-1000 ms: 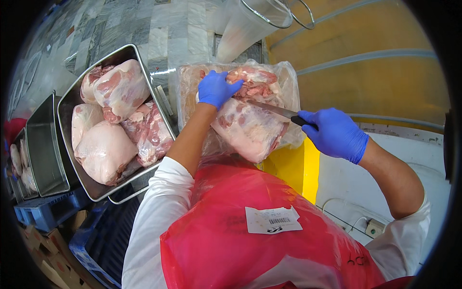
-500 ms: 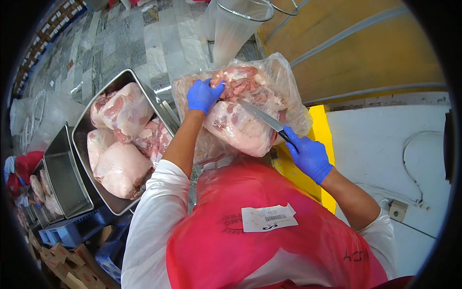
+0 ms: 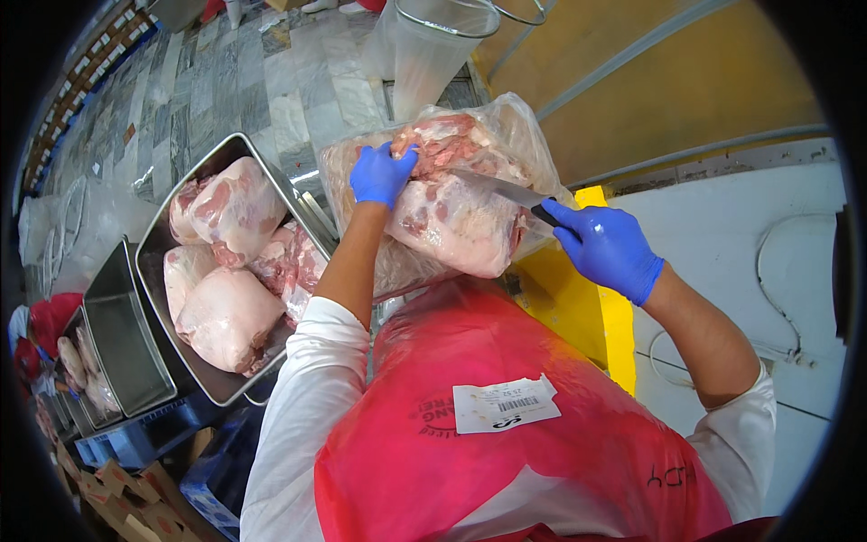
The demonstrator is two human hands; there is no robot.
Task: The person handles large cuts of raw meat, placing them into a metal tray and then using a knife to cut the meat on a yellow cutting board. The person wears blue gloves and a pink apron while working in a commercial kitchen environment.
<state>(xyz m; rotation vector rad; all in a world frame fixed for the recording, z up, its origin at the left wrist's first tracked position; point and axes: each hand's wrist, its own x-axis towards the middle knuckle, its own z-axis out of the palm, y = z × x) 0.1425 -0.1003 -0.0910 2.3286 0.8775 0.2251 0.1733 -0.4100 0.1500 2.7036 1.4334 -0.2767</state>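
Observation:
A large raw pork cut [image 3: 461, 226] with pale skin and fat lies on a clear plastic bag [image 3: 528, 135]. Its far side is opened up, showing ragged red flesh. My left hand [image 3: 383, 176], in a blue glove, grips the flesh at the left of that opening, its fingertips partly hidden. In my right hand [image 3: 616, 251], also gloved blue, is a knife [image 3: 506, 188] with a dark handle. The blade points left across the top of the cut, its tip at the opened flesh.
Left of me stands a deep metal tub [image 3: 150, 287] holding several pork cuts [image 3: 230, 312]. Beyond it are another metal bin [image 3: 131, 330], blue pallets [image 3: 135, 438] and torn cardboard [image 3: 122, 492]. A yellow stand [image 3: 617, 334] is at right. A hoop-held clear bag [image 3: 420, 68] hangs ahead.
My right hand has moved up and to the right, drawing the knife back rightward with its blade lying flatter. My left hand keeps its hold on the flesh.

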